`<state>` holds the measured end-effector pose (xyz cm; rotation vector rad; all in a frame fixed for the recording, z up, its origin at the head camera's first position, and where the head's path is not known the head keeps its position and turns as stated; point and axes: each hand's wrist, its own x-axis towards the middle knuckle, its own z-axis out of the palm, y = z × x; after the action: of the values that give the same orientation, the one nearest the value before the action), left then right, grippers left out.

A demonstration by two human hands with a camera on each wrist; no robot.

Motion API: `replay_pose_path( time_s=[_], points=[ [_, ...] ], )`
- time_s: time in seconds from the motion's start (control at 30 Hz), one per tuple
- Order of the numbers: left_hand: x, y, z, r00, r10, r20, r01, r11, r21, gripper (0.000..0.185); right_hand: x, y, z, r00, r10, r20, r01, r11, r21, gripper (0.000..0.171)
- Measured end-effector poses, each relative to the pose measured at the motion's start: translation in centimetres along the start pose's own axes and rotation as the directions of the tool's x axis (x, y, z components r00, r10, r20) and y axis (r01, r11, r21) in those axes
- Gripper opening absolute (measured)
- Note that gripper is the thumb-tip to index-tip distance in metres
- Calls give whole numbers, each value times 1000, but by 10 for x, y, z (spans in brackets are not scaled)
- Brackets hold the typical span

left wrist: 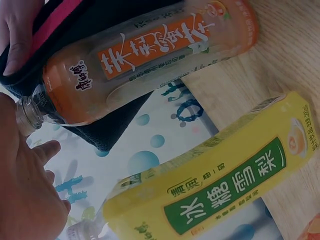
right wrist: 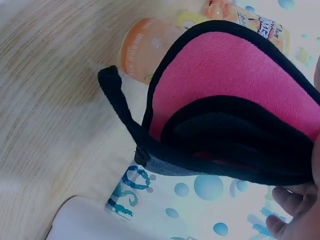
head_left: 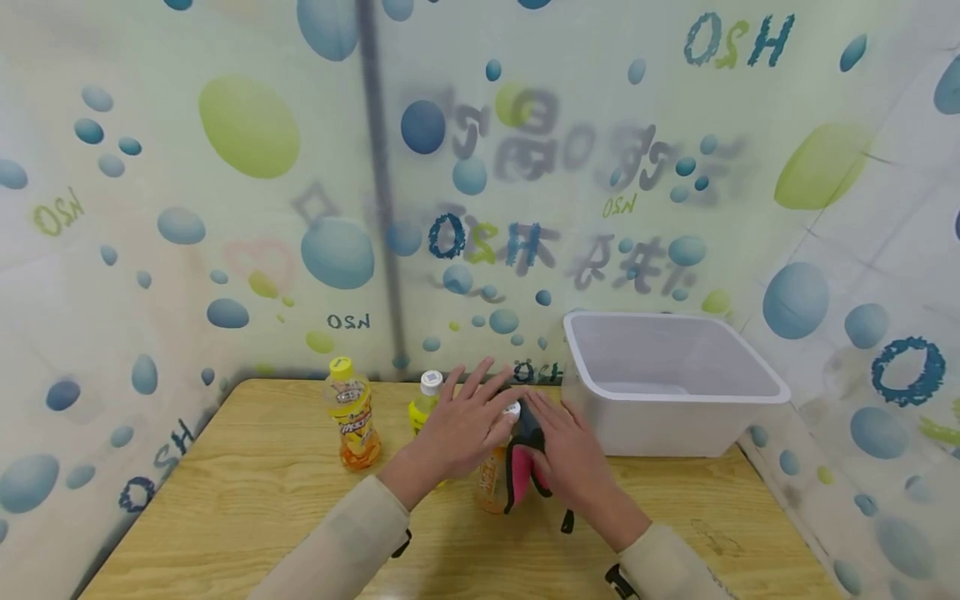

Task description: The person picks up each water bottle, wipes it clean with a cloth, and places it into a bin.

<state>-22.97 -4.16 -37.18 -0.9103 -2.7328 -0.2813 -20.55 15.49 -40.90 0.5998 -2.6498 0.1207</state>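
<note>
my left hand (head_left: 463, 421) lies flat with straight fingers on the cap end of the orange tea bottle (left wrist: 145, 60), steadying it upright on the wooden table (head_left: 247, 492). my right hand (head_left: 573, 462) grips the black-and-pink sleeve (right wrist: 235, 120) against the bottle's side — held close, i'd judge, so the two line up. the yellow pear-drink bottle (left wrist: 225, 185) stands just behind, and the white tub (head_left: 667, 392) to my right.

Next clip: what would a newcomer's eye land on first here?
Both hands meet mid-table over an orange bottle: the left hand at its white cap, the right hand holding a pink-and-black sleeve against it. A white tub stands to the right, two more bottles to the left.
</note>
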Motion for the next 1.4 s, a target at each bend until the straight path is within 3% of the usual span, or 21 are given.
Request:
replay_pose_path(
  time_s=[0.27,0.47,0.63,0.83,1.03,1.4],
  points=[
    [0,-1,0,1000,7,-7,-7,1000,-3,48,1,-4,1,999,-9,37,14,991,-133,72],
    [0,-1,1,1000,3,4,-3,1000,2,49,0,0,5,999,-29,46,36,987,-156,73],
    [-1,-1,2,1000,4,5,-4,1000,4,49,-4,3,8,993,-27,115,46,985,-167,71],
    [-2,-1,1,1000,12,-1,-12,1000,-20,48,-13,7,29,983,-13,181,40,988,-148,68],
    [-2,0,1,1000,19,-8,-19,999,-50,48,-25,6,64,957,-6,291,38,993,-108,65],
    [-3,0,1,1000,21,-18,-22,998,-64,48,-36,2,84,946,-20,324,77,983,-164,66]
  ],
)
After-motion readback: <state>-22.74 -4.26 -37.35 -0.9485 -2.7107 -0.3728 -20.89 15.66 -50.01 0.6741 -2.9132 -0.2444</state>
